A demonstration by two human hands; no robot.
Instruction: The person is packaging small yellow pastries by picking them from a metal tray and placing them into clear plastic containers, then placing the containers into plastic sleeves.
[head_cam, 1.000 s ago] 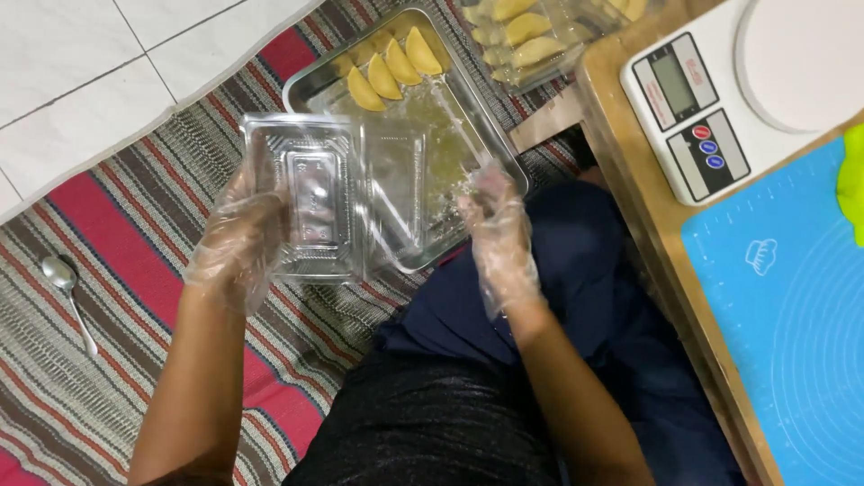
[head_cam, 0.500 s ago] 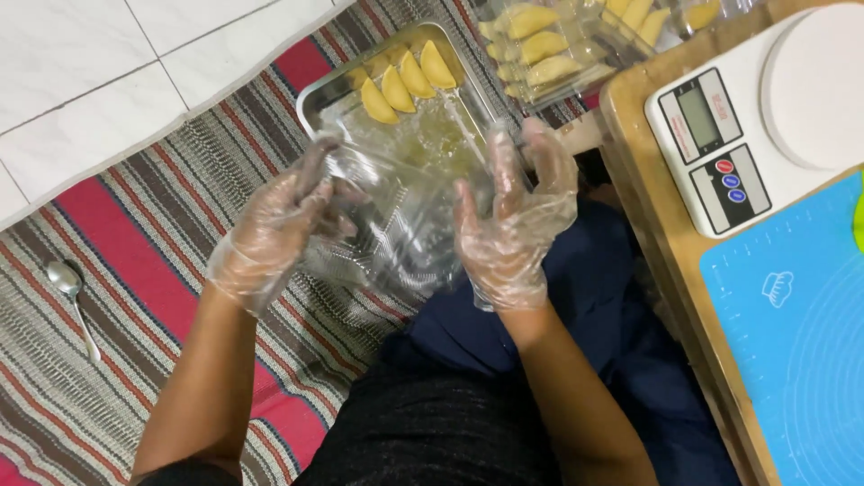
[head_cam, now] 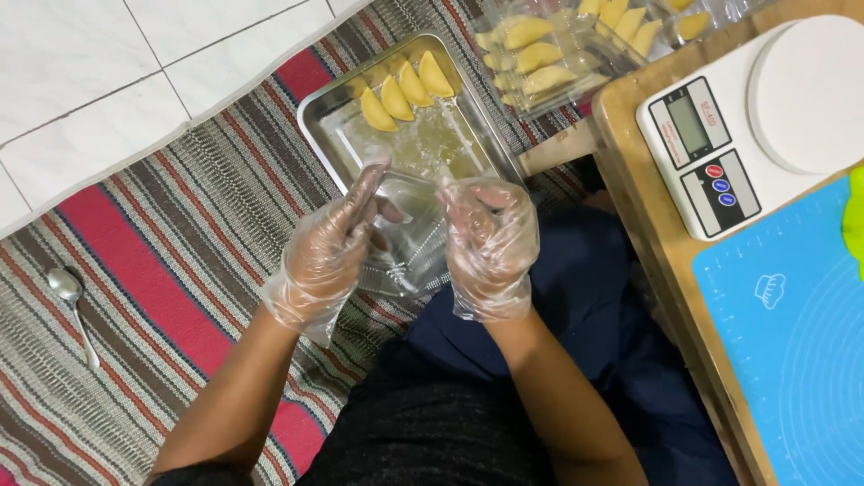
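My gloved left hand (head_cam: 328, 256) and right hand (head_cam: 490, 243) clamp the clear plastic clamshell box (head_cam: 405, 247) from both sides, steadying it over the steel tray (head_cam: 328, 121) of yellow pastries (head_cam: 405, 85).

I see both forearms bare, reaching forward from the lap, converging at centre. My left hand (head_cam: 328, 256) is in a loose clear glove, fingers curled, thumb raised. My right hand (head_cam: 490, 243), likewise gloved, has its fingers bent inward, back of hand toward camera. The hands sit near each other, not touching.
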